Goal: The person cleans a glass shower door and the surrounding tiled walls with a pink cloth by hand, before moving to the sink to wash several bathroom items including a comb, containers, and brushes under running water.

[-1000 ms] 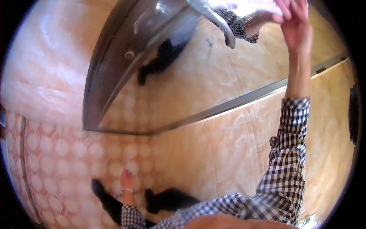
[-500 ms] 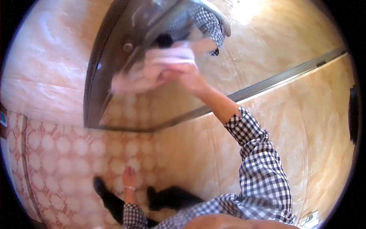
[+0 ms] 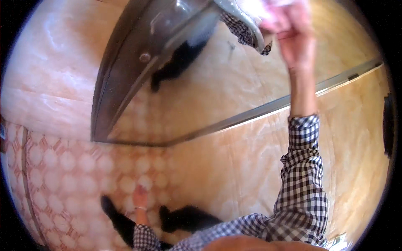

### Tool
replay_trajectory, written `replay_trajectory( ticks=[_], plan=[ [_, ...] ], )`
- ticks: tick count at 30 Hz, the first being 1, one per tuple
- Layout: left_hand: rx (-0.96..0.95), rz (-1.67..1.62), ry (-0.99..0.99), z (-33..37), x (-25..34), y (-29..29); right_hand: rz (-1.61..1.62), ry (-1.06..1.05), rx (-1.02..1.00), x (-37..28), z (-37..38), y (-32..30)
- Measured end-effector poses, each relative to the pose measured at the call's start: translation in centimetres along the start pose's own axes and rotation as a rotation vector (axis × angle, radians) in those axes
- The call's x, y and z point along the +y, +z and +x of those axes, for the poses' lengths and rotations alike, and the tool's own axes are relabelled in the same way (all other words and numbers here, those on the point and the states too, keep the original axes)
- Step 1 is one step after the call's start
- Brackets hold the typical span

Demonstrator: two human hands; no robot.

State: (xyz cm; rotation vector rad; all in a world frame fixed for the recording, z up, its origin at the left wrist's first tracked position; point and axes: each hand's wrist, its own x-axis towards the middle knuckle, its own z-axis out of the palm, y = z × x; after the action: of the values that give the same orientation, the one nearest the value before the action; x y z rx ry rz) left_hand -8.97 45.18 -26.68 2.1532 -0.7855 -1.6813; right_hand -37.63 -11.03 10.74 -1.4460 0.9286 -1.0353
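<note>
My right hand (image 3: 295,48) is raised at the upper right, its fingers closed round a pale pink cloth (image 3: 272,16). The cloth is bright and blurred, and the top of the picture cuts it off. It is against or close to the curved grey rim (image 3: 256,35) of a large shiny panel (image 3: 205,100); whether they touch cannot be made out. My checked sleeve and a dark leg are mirrored in the panel. Low beside my legs hangs my left hand (image 3: 140,197), with a thin band at the wrist. It looks loosely open, and nothing shows in it.
A dark grey side (image 3: 109,90) borders the panel on the left. A metal strip (image 3: 268,109) runs to the right across marbled, tan surfaces. Pink patterned floor tiles (image 3: 67,180) lie at lower left, near my black shoes (image 3: 108,205). Something dark (image 3: 387,125) stands at the right edge.
My right hand has swept the cloth from the middle of the panel up and right to its curved rim. My left hand stays almost where it was.
</note>
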Motion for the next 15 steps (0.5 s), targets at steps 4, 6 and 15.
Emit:
replay_trajectory(
  ticks=[4,6,15],
  plan=[
    [-0.068,-0.160,-0.106,0.9,-2.8,0.8,0.103,0.207,0.058,5.7,-3.1,6.5],
    [-0.050,-0.012,-0.046,1.0,-0.6,0.2,-0.021,0.314,-0.073,7.9,-4.4,5.7],
    [-0.069,0.269,-0.145,-0.4,3.9,-2.5,-0.279,0.221,0.037,0.7,-3.2,-9.4]
  ],
)
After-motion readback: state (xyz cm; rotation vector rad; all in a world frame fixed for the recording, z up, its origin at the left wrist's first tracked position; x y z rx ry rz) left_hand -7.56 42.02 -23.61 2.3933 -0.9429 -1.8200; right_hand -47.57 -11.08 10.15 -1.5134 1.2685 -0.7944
